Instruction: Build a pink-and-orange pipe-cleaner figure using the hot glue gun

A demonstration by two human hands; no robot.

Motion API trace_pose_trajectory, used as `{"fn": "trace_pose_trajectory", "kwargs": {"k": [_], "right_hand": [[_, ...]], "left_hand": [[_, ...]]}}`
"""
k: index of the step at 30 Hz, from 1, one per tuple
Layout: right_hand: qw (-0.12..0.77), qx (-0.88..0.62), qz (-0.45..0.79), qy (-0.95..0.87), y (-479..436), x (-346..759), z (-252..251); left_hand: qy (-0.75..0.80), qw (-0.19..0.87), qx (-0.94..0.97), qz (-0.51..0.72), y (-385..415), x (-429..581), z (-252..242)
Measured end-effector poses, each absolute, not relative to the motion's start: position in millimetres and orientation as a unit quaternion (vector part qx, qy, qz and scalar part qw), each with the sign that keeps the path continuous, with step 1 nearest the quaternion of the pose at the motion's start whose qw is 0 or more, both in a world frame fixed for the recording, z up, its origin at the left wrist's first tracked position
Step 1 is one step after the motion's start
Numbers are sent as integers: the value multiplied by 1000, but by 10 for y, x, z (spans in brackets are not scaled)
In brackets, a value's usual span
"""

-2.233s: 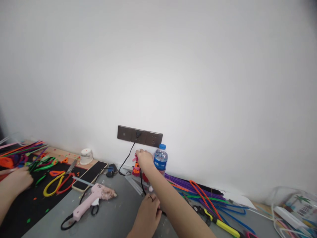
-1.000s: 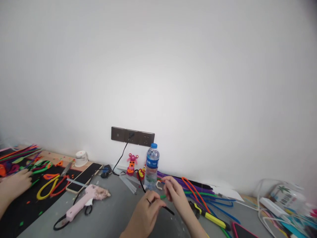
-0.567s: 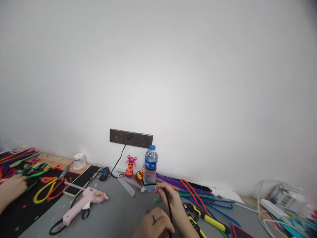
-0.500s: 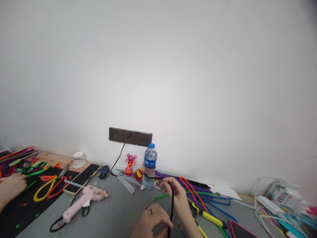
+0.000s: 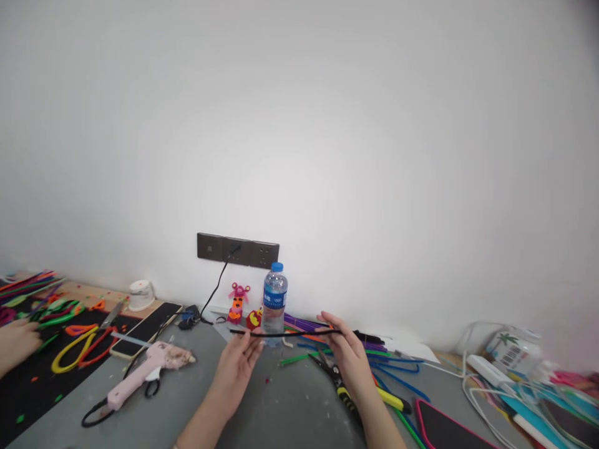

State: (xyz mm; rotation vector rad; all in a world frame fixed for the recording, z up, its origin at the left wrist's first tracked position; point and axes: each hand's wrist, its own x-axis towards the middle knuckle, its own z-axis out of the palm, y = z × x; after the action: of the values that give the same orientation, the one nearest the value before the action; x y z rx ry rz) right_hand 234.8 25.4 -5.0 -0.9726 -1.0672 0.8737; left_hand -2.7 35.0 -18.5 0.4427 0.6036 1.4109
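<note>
A black pipe cleaner (image 5: 294,335) stretches nearly level across both my hands, above the grey tabletop. My left hand (image 5: 238,365) pinches it near its left end, thumb and fingers closed together. On the other side my right hand (image 5: 345,352) grips it near its right end, with the fingers extended upward. Behind the pipe cleaner stands a water bottle (image 5: 275,298) with a blue cap. Pliers (image 5: 334,377) with black and yellow handles lie partly hidden under my right wrist. Two small figures, one pink and orange (image 5: 236,304) and one red and yellow (image 5: 254,319), stand left of the bottle.
A pink glue gun (image 5: 140,377) with its cord, a phone (image 5: 145,329) and scissors (image 5: 88,340) lie to the left. Another person's hand (image 5: 19,343) is at the far left. Blue pipe cleaners (image 5: 400,374), a pink-edged tablet (image 5: 444,427) and white cables (image 5: 468,386) lie right.
My left hand has moved up and forward, and my right hand slightly right. The pipe cleaner, bent and hanging down before, is now stretched nearly straight between them. The view has shifted a little.
</note>
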Motion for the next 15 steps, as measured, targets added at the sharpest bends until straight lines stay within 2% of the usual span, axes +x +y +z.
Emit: {"fn": "trace_pose_trajectory", "kwargs": {"k": [6, 11, 15], "right_hand": [[683, -356, 478, -422, 222, 2238, 30], [684, -390, 446, -425, 217, 2226, 41], [675, -393, 482, -398, 224, 2234, 39]], "left_hand": [[291, 680, 199, 643, 345, -89, -95], [329, 680, 262, 601, 321, -64, -95], [354, 682, 338, 544, 294, -15, -124]]}}
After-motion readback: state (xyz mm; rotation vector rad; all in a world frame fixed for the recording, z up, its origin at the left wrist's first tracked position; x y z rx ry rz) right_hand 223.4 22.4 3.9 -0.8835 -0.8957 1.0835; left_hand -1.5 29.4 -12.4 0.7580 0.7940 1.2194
